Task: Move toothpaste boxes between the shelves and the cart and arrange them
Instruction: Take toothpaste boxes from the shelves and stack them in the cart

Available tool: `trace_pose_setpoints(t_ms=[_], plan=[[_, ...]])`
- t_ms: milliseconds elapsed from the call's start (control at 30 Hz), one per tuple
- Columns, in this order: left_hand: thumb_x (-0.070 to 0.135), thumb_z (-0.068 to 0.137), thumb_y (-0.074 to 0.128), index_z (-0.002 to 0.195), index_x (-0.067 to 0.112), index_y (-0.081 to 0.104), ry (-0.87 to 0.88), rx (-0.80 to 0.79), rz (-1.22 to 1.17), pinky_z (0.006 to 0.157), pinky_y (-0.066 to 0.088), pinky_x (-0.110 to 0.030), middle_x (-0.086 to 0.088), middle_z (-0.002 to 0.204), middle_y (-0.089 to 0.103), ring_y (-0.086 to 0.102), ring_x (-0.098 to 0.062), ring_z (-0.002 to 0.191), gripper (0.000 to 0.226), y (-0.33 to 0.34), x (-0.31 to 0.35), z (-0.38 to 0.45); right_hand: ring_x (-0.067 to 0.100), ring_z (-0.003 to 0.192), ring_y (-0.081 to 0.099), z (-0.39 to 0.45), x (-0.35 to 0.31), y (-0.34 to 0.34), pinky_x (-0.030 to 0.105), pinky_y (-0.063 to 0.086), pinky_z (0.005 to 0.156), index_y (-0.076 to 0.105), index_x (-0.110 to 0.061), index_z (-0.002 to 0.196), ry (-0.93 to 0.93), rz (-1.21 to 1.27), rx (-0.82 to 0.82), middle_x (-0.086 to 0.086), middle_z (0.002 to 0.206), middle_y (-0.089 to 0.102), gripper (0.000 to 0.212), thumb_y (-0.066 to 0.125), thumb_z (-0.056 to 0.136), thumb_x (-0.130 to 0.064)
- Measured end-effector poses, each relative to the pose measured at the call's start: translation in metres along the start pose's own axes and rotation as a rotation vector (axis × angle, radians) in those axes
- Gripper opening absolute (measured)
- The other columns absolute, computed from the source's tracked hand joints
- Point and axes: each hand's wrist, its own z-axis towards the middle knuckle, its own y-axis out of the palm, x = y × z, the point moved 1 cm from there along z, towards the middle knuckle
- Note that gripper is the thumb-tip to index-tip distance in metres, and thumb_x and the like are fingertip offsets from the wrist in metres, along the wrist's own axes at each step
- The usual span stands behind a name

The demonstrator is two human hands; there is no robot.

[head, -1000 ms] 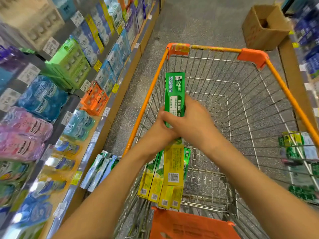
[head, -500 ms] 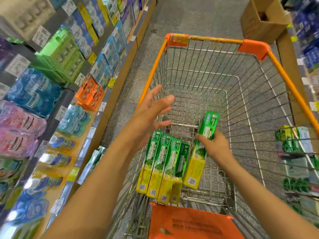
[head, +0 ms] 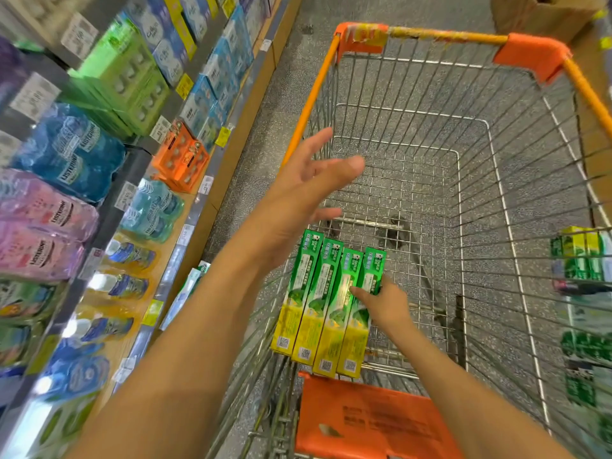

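Boxes: four green-and-yellow toothpaste boxes side by side in the cart.
Right hand: fingers flat, touching the rightmost box.
Left hand: spread, above the cart, holding nothing.

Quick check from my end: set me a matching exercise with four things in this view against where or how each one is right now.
Things:
1. left hand
2. right hand
3. green-and-yellow toothpaste boxes
4. brown cardboard box

States:
A. on the grey floor beyond the cart
B. open, raised above the orange-rimmed wire cart, holding nothing
C. side by side in the cart's near left corner
D. low in the cart, touching the rightmost box

Pairs: 1-B, 2-D, 3-C, 4-A
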Motion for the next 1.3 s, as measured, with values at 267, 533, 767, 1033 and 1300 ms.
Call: trace_pose_setpoints(t_ms=[267,533,767,1033,1300], plan=[[0.041,0.065,0.074,0.125,0.034,0.049,-0.044,0.064,-0.007,0.087,0.053,-0.036,0.000,0.121,0.060,0.060,-0.017,0.110,0.065,0.002,0.008,-0.007,0.015,0.067,0.061,-0.048,-0.054,-0.069,0.016,0.040,0.045,0.027,-0.002,0.144,-0.043,-0.141,-0.016,0.013,0.114,0.063,0.083,0.064,0.084,-0.044],[0.038,0.070,0.063,0.125,0.031,0.052,0.064,-0.107,0.139,0.088,0.051,-0.035,0.001,0.118,0.060,0.061,-0.017,0.106,0.057,0.100,0.118,-0.040,0.023,0.122,0.052,-0.212,-0.131,-0.308,0.038,0.042,0.098,0.045,-0.011,0.136,-0.409,-0.209,0.508,0.003,0.133,0.057,0.071,0.066,0.079,-0.048],[0.005,0.085,0.064,0.116,0.025,0.050,0.437,-0.313,0.442,0.071,0.048,-0.011,0.002,0.100,0.055,0.057,-0.008,0.082,0.039,0.245,0.229,-0.091,0.025,0.116,0.056,-0.427,-0.083,-0.460,0.030,0.036,0.090,0.056,-0.008,0.124,-0.448,-0.269,1.033,0.007,0.122,0.063,0.057,0.070,0.078,-0.040],[0.021,0.082,0.072,0.131,0.018,0.050,0.927,-0.509,0.854,0.083,0.044,-0.020,-0.006,0.111,0.055,0.054,-0.017,0.099,0.055,0.442,0.240,-0.195,0.026,0.110,0.059,-0.608,0.110,-0.521,0.036,0.043,0.091,0.060,-0.010,0.121,-0.173,-0.247,1.386,0.007,0.116,0.066,0.056,0.066,0.076,-0.043],[0.034,0.088,0.060,0.141,0.018,0.038,1.014,-0.673,1.155,0.091,0.043,-0.040,-0.008,0.127,0.048,0.047,-0.028,0.119,0.060,0.622,0.132,-0.293,0.026,0.114,0.053,-0.664,0.281,-0.550,0.038,0.043,0.089,0.055,-0.014,0.123,0.128,-0.322,1.240,0.007,0.124,0.060,0.049,0.065,0.085,-0.042]])
